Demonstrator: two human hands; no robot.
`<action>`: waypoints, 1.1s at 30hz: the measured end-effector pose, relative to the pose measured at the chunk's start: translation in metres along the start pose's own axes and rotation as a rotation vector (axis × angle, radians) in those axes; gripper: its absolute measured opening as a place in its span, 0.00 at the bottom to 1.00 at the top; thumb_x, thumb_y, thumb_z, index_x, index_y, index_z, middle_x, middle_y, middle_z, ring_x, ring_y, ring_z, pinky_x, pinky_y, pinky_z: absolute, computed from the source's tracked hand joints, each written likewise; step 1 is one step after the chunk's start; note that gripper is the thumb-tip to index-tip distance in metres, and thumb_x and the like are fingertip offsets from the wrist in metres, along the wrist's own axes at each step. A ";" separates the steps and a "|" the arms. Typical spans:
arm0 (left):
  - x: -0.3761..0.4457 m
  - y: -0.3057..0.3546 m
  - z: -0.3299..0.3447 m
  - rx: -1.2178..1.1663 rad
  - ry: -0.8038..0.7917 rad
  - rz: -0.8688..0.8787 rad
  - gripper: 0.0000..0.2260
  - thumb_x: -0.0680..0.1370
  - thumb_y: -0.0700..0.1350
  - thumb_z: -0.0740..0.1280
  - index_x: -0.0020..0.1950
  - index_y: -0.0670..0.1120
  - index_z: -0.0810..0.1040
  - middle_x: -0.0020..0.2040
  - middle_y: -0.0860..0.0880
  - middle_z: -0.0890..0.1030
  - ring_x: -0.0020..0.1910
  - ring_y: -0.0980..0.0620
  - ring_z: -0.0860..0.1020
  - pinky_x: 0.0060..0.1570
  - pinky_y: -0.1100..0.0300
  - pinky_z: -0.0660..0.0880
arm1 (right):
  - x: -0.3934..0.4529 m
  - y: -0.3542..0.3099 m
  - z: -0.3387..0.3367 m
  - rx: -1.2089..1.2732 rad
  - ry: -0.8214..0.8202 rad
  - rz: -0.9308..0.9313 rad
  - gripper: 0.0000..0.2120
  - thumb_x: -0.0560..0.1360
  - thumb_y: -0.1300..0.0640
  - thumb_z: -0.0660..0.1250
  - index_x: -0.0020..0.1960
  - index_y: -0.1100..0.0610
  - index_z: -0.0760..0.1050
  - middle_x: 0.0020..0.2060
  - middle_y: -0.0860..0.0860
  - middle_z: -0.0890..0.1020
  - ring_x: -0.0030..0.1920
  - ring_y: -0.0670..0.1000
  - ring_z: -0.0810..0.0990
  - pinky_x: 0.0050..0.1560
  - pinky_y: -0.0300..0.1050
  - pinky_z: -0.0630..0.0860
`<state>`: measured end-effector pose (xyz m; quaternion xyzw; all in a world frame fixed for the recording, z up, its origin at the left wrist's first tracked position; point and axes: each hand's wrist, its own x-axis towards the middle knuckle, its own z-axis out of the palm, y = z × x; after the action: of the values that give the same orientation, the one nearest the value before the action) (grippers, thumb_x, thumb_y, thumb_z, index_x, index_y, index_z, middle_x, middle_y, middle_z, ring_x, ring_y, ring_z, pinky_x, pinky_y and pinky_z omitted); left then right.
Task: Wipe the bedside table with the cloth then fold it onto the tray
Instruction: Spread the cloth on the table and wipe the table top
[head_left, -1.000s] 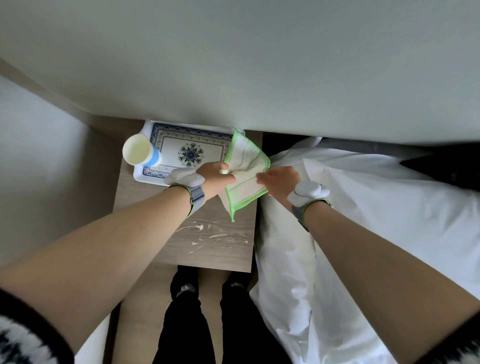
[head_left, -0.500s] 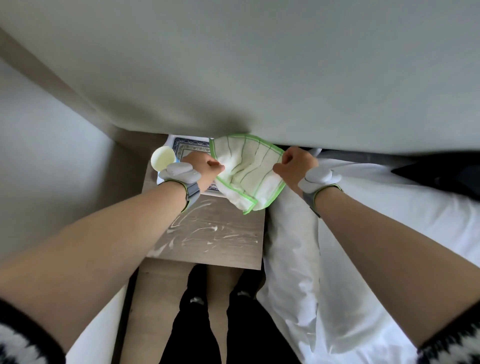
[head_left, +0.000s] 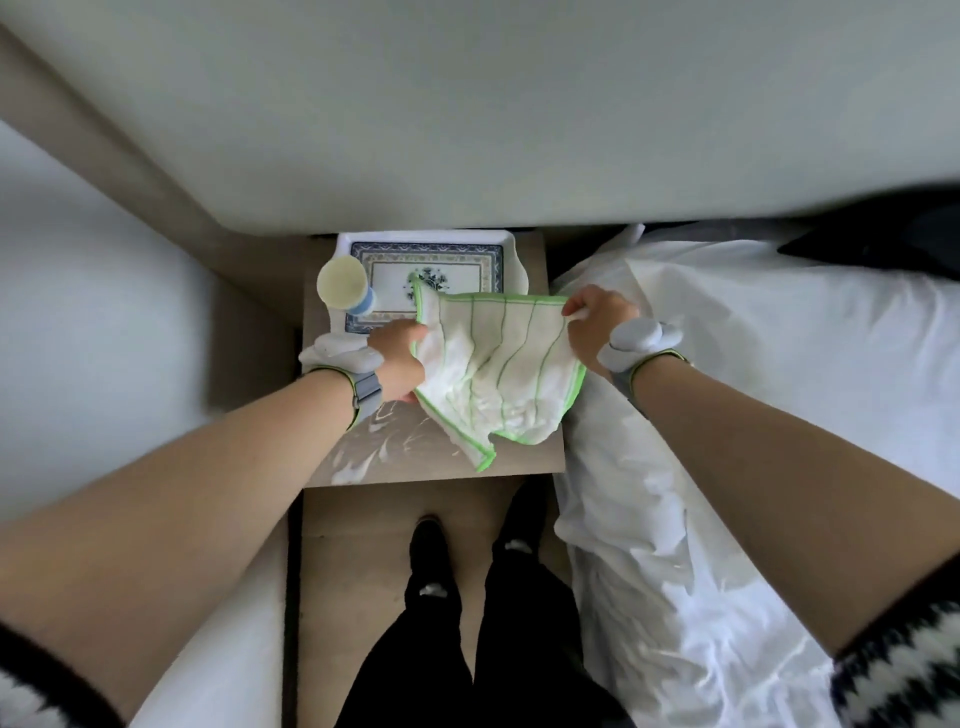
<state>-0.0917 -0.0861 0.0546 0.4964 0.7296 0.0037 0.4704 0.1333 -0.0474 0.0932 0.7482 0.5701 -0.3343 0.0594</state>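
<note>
One white, green-edged cloth (head_left: 498, 369) is held spread by left hand (head_left: 397, 364) and right hand (head_left: 597, 325); one blue-patterned rectangular tray (head_left: 462, 254) lies at twelve o'clock.

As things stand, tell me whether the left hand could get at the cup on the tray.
Probably yes, once freed. The left hand is shut on the cloth, just in front of the cup at the tray corner, with nothing between them.

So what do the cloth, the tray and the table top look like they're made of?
Cloth: soft woven fabric, white with green stripes; it sags and creases. Tray: glossy, probably ceramic or melamine, blue printed pattern. Table: wood-grain, likely laminate, streaked with white smears.
</note>
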 end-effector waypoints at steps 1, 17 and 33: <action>-0.002 -0.007 0.002 0.029 0.003 0.022 0.30 0.72 0.30 0.62 0.72 0.47 0.61 0.73 0.45 0.63 0.67 0.40 0.67 0.51 0.45 0.79 | -0.005 0.000 0.005 -0.013 -0.010 0.020 0.16 0.72 0.62 0.55 0.53 0.46 0.73 0.58 0.49 0.75 0.56 0.55 0.76 0.62 0.53 0.70; -0.001 -0.086 0.044 -0.003 -0.047 0.073 0.33 0.70 0.29 0.65 0.72 0.45 0.59 0.74 0.47 0.58 0.68 0.40 0.64 0.52 0.49 0.77 | 0.000 0.014 0.077 -0.112 -0.054 0.157 0.20 0.74 0.64 0.58 0.62 0.48 0.72 0.65 0.50 0.72 0.64 0.53 0.72 0.45 0.38 0.61; 0.041 -0.084 0.098 0.235 0.220 0.046 0.28 0.71 0.46 0.65 0.71 0.53 0.62 0.78 0.48 0.48 0.75 0.40 0.47 0.69 0.41 0.57 | 0.042 0.039 0.162 -0.072 0.069 -0.145 0.22 0.73 0.56 0.60 0.67 0.53 0.67 0.70 0.52 0.63 0.70 0.56 0.60 0.66 0.51 0.63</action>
<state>-0.0870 -0.1443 -0.0672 0.5613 0.7606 -0.0165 0.3259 0.1033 -0.1022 -0.0664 0.7132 0.6362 -0.2912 0.0422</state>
